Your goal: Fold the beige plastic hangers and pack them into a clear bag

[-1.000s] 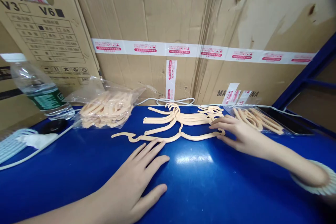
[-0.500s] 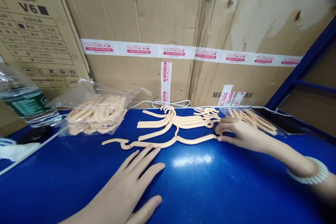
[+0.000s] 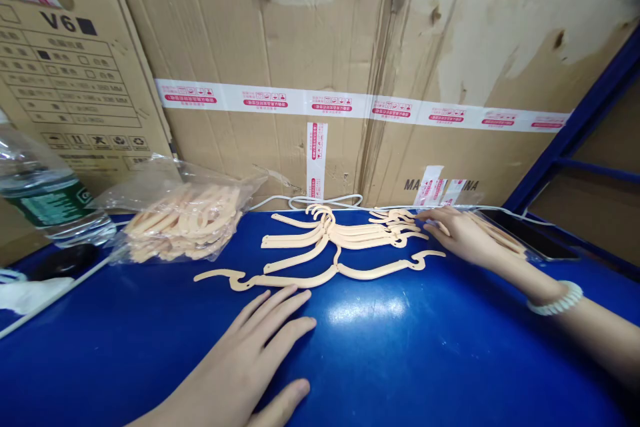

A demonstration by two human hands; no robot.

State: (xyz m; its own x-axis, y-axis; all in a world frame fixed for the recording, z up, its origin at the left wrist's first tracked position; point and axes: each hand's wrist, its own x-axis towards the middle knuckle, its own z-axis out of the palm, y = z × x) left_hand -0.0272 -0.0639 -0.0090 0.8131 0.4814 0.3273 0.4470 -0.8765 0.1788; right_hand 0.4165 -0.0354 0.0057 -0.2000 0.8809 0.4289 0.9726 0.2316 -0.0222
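Note:
A beige folding clothes hanger (image 3: 367, 272) lies spread out on the blue table, a curved hook piece at each end of its arms. Just in front of its left arm, my left hand (image 3: 250, 350) rests with fingers apart, holding nothing. Behind that hanger are several more beige hangers (image 3: 295, 238), overlapping with their hooks bunched together. My right hand (image 3: 457, 230) is over the right side, fingers stretched toward small loose hook pieces (image 3: 395, 215). Nothing shows in its grasp. It partly covers a clear bag of beige hanger parts (image 3: 500, 237).
At the left are a plastic bag of beige parts (image 3: 183, 220), a water bottle (image 3: 55, 197) and a dark object (image 3: 63, 260). A white cable (image 3: 270, 200) runs along the back by a large cardboard sheet (image 3: 260, 153). A black phone-like slab (image 3: 530, 237) lies far right.
My right hand has let go of the front hanger's right end piece and moved back and to the right, uncovering that piece. My left hand has hardly moved.

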